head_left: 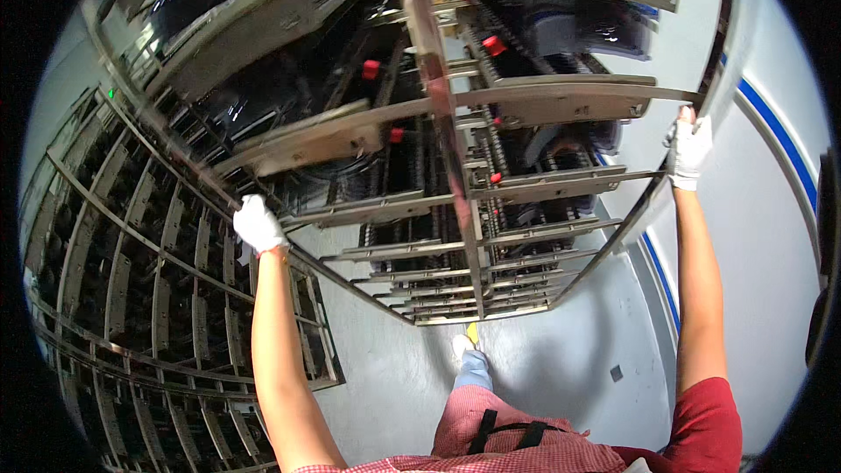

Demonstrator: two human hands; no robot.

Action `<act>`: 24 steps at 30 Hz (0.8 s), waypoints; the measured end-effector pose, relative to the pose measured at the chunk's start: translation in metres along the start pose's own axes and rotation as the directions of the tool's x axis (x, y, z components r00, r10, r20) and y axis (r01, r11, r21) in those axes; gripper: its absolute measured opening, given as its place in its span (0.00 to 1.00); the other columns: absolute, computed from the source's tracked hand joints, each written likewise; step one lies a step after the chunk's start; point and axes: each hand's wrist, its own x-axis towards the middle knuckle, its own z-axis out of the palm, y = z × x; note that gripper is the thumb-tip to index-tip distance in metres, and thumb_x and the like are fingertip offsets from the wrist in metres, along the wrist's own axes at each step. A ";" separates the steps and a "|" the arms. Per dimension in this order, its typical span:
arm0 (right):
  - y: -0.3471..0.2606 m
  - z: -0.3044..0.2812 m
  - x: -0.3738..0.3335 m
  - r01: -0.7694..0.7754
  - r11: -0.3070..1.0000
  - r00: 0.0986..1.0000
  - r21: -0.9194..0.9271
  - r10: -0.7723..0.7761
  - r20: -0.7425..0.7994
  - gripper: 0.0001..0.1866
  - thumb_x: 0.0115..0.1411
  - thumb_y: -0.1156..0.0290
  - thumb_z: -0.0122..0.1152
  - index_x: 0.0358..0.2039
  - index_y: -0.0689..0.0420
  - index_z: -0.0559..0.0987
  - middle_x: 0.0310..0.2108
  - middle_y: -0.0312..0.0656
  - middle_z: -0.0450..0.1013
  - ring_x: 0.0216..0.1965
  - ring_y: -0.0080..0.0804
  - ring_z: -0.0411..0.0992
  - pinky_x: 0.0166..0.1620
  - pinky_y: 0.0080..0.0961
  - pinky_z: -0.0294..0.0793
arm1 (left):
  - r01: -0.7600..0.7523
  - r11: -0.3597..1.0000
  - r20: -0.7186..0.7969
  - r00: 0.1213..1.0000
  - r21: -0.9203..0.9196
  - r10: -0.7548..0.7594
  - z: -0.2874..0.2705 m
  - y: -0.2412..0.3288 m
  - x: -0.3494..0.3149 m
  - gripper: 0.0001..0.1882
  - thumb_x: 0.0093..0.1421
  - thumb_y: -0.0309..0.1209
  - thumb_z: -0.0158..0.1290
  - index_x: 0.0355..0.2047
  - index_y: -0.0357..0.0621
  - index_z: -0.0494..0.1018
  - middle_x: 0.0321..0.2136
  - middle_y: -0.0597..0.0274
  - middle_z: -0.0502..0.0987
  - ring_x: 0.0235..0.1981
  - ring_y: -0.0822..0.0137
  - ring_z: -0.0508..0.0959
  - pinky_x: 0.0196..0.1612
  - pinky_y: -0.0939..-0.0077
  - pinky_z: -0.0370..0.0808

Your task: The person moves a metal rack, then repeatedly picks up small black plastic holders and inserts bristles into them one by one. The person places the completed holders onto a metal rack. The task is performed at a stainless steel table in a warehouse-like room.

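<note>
Well, at far left stands a second rack of brownish metal bars [116, 285], near mine. Next comes my white-gloved left hand [259, 224], its fingers curled around the left upright of the tall, open-framed grey metal rack [465, 219], which stands before me on the smooth grey floor [561, 359]. Its tiers carry dark, glossy pieces [587, 31] and small red blocks [371, 69]. I judge it heavy and stiff, its bars slippery under gloves, its load easily scratched; the outer uprights seem the best hold. My white-gloved right hand [689, 151] has its fingers closed on the right upright, just below a crossbar.
</note>
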 end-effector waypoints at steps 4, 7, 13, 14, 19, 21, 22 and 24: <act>0.008 0.004 -0.002 -0.041 0.999 0.997 0.025 0.042 -0.061 0.15 0.66 0.60 0.61 0.28 0.52 0.68 0.16 0.27 0.61 0.15 0.13 0.60 0.17 0.16 0.64 | 0.073 0.910 0.086 0.995 -0.407 -0.041 -0.004 -0.011 0.001 0.09 0.57 0.26 0.45 0.23 0.43 0.74 0.22 0.51 0.77 0.22 0.54 0.76 0.27 0.62 0.71; 0.026 -0.012 0.011 -0.028 0.996 0.996 0.080 0.035 -0.087 0.13 0.67 0.61 0.60 0.28 0.51 0.69 0.16 0.25 0.60 0.15 0.12 0.56 0.18 0.15 0.58 | -0.197 0.974 0.023 0.979 -0.114 0.201 -0.026 0.014 0.001 0.09 0.56 0.29 0.47 0.22 0.45 0.75 0.23 0.53 0.77 0.25 0.52 0.76 0.28 0.61 0.71; 0.009 0.000 0.004 0.020 0.994 0.992 -0.111 -0.033 -0.119 0.13 0.68 0.58 0.57 0.30 0.52 0.72 0.16 0.25 0.58 0.14 0.13 0.54 0.18 0.18 0.56 | -0.232 0.969 0.060 0.970 -0.080 0.237 -0.025 0.009 -0.005 0.06 0.55 0.30 0.48 0.23 0.47 0.73 0.22 0.53 0.75 0.27 0.52 0.77 0.31 0.57 0.71; 0.011 0.004 0.004 0.019 0.994 0.993 -0.111 -0.032 -0.111 0.13 0.68 0.58 0.57 0.31 0.52 0.72 0.16 0.25 0.59 0.14 0.14 0.55 0.18 0.19 0.57 | -0.226 0.971 0.041 0.972 -0.082 0.230 -0.023 0.006 -0.004 0.06 0.55 0.30 0.48 0.22 0.47 0.73 0.22 0.52 0.75 0.27 0.52 0.77 0.31 0.57 0.72; 0.028 -0.013 0.027 0.013 0.988 0.997 -0.153 -0.026 -0.079 0.12 0.68 0.59 0.57 0.36 0.55 0.73 0.17 0.28 0.62 0.16 0.16 0.59 0.20 0.19 0.62 | 0.359 0.474 0.258 0.929 -0.804 -0.265 -0.020 0.029 -0.003 0.10 0.54 0.30 0.55 0.24 0.36 0.68 0.19 0.56 0.72 0.20 0.61 0.68 0.27 0.68 0.67; 0.034 -0.016 0.030 0.037 0.995 0.999 -0.098 -0.039 -0.014 0.10 0.67 0.62 0.58 0.38 0.56 0.73 0.18 0.28 0.63 0.17 0.16 0.60 0.21 0.19 0.64 | 0.350 0.530 0.238 0.933 -0.772 -0.270 -0.011 0.025 -0.003 0.11 0.54 0.30 0.54 0.25 0.34 0.68 0.19 0.55 0.73 0.21 0.59 0.70 0.28 0.67 0.68; 0.034 -0.014 0.030 0.024 0.997 1.000 -0.080 -0.024 0.004 0.10 0.66 0.64 0.60 0.38 0.57 0.73 0.18 0.28 0.64 0.17 0.16 0.61 0.21 0.19 0.64 | 0.335 0.558 0.222 0.939 -0.759 -0.263 -0.007 0.021 0.000 0.11 0.55 0.30 0.54 0.25 0.33 0.68 0.19 0.54 0.73 0.21 0.58 0.71 0.29 0.66 0.68; 0.034 -0.005 0.027 0.091 0.988 0.996 -0.125 -0.092 -0.002 0.10 0.65 0.64 0.62 0.37 0.56 0.74 0.20 0.29 0.67 0.18 0.15 0.63 0.22 0.19 0.65 | 0.101 0.831 0.047 0.995 -0.547 -0.090 0.001 0.006 -0.005 0.16 0.56 0.35 0.53 0.24 0.30 0.68 0.20 0.46 0.73 0.22 0.52 0.72 0.30 0.60 0.68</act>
